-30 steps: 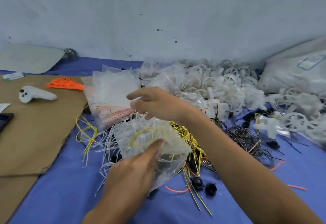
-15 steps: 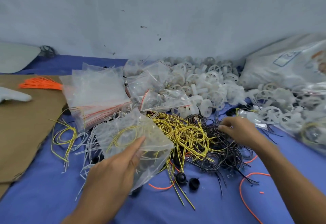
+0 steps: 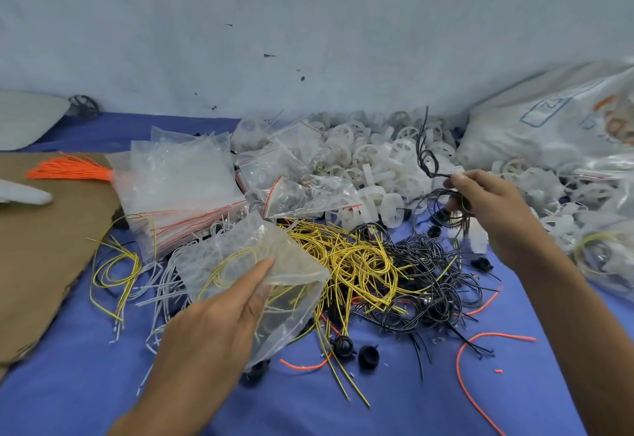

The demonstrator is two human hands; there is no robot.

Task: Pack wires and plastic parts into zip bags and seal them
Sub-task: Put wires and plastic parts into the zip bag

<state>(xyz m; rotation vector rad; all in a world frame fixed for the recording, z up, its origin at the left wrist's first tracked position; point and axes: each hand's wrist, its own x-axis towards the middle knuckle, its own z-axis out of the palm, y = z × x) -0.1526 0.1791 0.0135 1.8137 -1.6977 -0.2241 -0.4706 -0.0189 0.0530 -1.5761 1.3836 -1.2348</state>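
My left hand (image 3: pixel 219 319) holds a clear zip bag (image 3: pixel 254 264) with a yellow wire and a white plastic part inside, low at centre left. My right hand (image 3: pixel 487 209) pinches a black wire (image 3: pixel 427 157) lifted above the heap, its end sticking up. Below lie a tangle of yellow wires (image 3: pixel 346 257) and a tangle of black wires (image 3: pixel 432 281) on the blue cloth (image 3: pixel 394 401). A stack of empty zip bags (image 3: pixel 178 188) sits at the left. White plastic wheel parts (image 3: pixel 380 164) are heaped at the back.
Brown cardboard (image 3: pixel 44 247) covers the left, with an orange wire bundle (image 3: pixel 68 171) on it. A large white sack (image 3: pixel 555 123) lies at the right by filled bags (image 3: pixel 603 254). Loose orange wires (image 3: pixel 473 360), black knobs (image 3: pixel 353 350) and white wires (image 3: pixel 161 288) are scattered in front.
My right hand left the bag, reached right into the black wires and has lifted one black wire up. My left hand keeps holding the bag.
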